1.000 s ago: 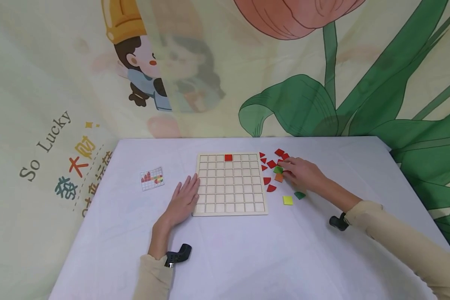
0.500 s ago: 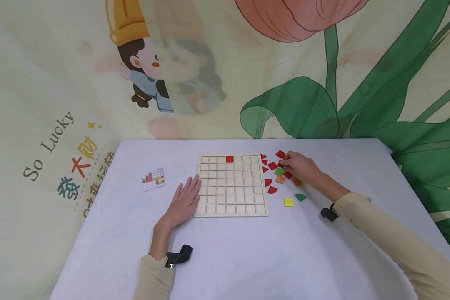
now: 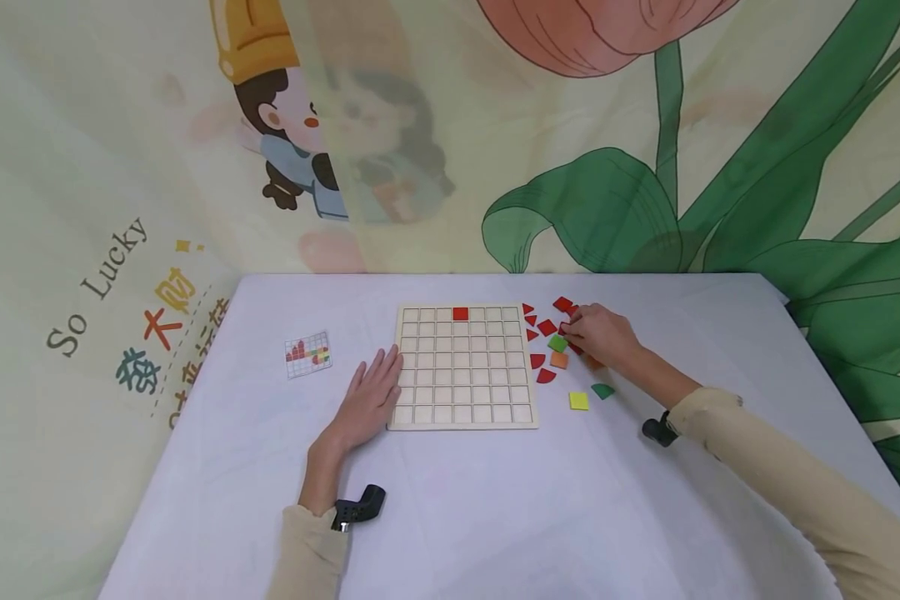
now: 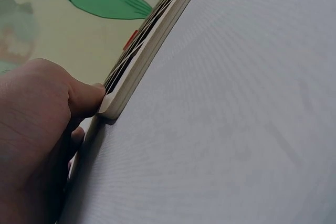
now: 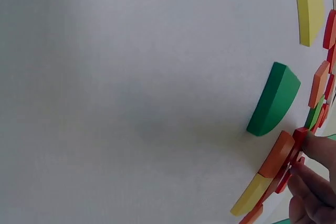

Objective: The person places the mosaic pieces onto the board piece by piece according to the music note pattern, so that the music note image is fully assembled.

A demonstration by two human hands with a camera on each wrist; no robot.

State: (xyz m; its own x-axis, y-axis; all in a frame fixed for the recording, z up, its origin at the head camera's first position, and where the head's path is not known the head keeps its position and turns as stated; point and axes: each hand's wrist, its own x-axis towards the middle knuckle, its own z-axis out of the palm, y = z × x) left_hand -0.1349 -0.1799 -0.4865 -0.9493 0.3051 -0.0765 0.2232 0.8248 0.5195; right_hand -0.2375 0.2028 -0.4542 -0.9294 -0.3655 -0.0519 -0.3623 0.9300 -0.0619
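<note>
My left hand [image 3: 363,400] lies with straight fingers along the left edge of the wooden grid board [image 3: 465,375]. In the left wrist view the thumb [image 4: 86,97] touches the board's corner. One red square tile [image 3: 461,314] sits in the board's top row. To the right of the board, my right hand [image 3: 603,337] is over a cluster of loose tiles, its thumb and fingers pinching at a small red tile [image 3: 564,328]. A light green tile [image 3: 557,343] and an orange square tile [image 3: 559,360] lie just left of the fingers. Part of the cluster is hidden beneath the hand.
A small printed pattern card [image 3: 308,355] lies left of the board. Red wedge tiles [image 3: 537,361] line the board's right side. Nearer the front are a yellow square tile [image 3: 578,401] and a dark green rounded tile [image 3: 603,391]. A printed cloth hangs behind the white table.
My right hand has drawn its fingers together at a red tile, having been spread lower over the cluster; it has hardly moved in the last half second. The left hand stays put.
</note>
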